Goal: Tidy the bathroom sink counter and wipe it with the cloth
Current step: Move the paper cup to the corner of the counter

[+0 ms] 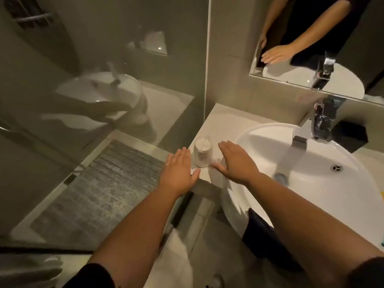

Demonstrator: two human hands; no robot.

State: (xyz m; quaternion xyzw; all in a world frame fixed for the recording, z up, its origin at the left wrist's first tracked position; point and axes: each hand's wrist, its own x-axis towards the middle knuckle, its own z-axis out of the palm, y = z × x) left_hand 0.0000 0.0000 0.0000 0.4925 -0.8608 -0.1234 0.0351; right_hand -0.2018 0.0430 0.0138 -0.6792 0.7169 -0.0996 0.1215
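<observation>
A clear drinking glass (202,152) stands upside down on the pale counter (220,123), near its front left corner. My left hand (180,171) hovers flat just left of the glass, fingers apart, holding nothing. My right hand (235,161) is flat and open just right of the glass, over the rim of the white round basin (257,134). Neither hand touches the glass. No cloth shows on the counter.
A chrome tap (321,123) stands behind the basin, with a black box (351,136) to its right. A mirror (311,38) hangs above. A glass shower screen (104,80) closes off the left. A dark item (264,233) hangs below the basin's front.
</observation>
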